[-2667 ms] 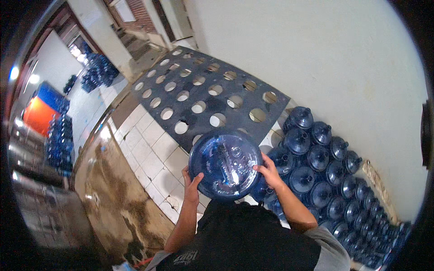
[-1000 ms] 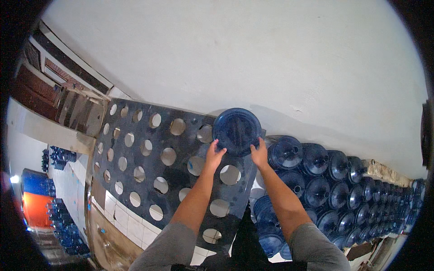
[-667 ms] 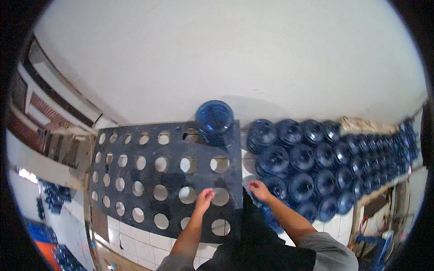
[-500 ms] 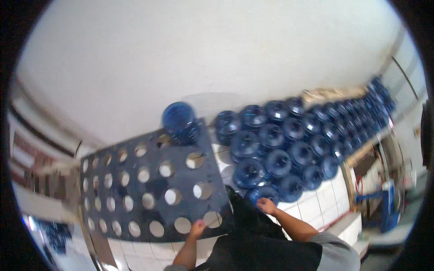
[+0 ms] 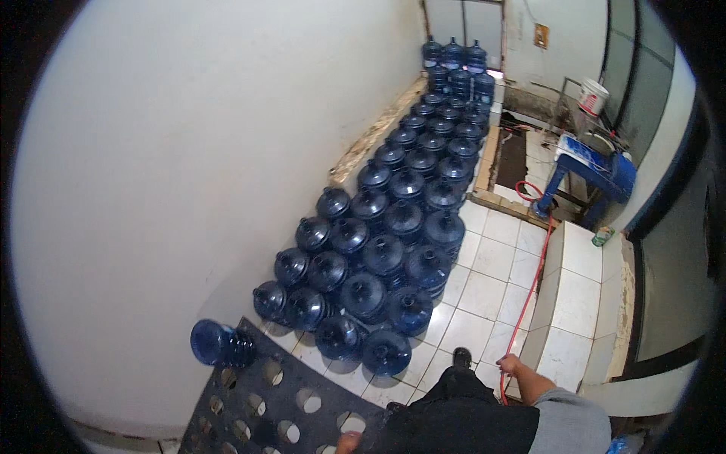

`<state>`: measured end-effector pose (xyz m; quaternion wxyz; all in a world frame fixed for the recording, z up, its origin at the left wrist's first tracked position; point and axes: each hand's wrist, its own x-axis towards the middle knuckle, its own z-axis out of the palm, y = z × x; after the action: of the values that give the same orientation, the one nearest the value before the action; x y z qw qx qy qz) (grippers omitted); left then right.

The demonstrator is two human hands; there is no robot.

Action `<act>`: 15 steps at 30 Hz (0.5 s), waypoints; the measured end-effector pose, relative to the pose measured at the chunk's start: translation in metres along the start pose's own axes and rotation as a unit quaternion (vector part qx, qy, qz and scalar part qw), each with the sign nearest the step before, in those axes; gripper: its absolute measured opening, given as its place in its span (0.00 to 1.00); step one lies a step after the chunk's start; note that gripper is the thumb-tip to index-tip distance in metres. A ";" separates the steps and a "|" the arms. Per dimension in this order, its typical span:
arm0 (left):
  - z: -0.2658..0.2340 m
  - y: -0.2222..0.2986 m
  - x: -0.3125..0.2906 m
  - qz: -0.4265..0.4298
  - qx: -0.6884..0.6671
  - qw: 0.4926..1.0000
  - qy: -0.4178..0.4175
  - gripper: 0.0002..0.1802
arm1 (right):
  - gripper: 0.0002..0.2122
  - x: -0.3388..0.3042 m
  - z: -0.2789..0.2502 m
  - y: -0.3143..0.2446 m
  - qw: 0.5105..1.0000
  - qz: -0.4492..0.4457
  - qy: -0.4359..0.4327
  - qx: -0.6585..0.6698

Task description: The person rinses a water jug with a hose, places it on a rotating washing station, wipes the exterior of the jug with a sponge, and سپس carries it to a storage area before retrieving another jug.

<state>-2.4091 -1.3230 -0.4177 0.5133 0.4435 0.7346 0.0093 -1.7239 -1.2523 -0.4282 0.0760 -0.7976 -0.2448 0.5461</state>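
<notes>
My right hand [image 5: 510,365] hangs above the tiled floor with its fingers curled in. Nothing shows in it, and a red hose [image 5: 532,291] runs behind it in the picture. Only a small, blurred part of my left hand [image 5: 348,442] shows at the lower edge, over the black rack with round holes [image 5: 283,393]; its fingers cannot be made out. One blue water jug [image 5: 215,344], apparently upside down, stands on the rack beside the wall. In front of me are rows of blue water jugs [image 5: 363,295], standing upright on the floor.
White floor tiles [image 5: 484,268] run between the jugs and a tiled step [image 5: 575,303] on the right. Farther off stand a blue plastic stool [image 5: 582,163] and a white bucket [image 5: 592,97]. A green can [image 5: 603,236] sits on the step.
My view has swung right, toward the rows of jugs and the far doorway. The rack now lies at the lower left. My right hand has gone from over the jugs to beside the hose.
</notes>
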 end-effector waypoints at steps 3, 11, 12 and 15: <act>-0.044 0.033 0.067 0.061 0.053 0.996 0.024 0.20 | 0.15 0.009 -0.007 0.027 0.990 -0.037 -0.019 0.131; -0.009 0.359 0.176 0.124 -0.030 0.992 -0.016 0.20 | 0.16 0.045 -0.144 0.084 0.978 0.109 -0.022 0.176; 0.014 0.409 0.177 0.155 -0.001 0.987 -0.037 0.21 | 0.16 0.050 -0.169 0.094 0.968 0.131 -0.009 0.215; 0.062 0.525 0.197 0.201 0.018 0.977 -0.069 0.22 | 0.16 0.102 -0.240 0.106 0.955 0.128 0.024 0.268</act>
<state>-2.0408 -0.9014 -0.3479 0.5424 0.5911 0.5930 0.0687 -1.4446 -1.2614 -0.4603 0.2222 -0.7857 0.0166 0.5771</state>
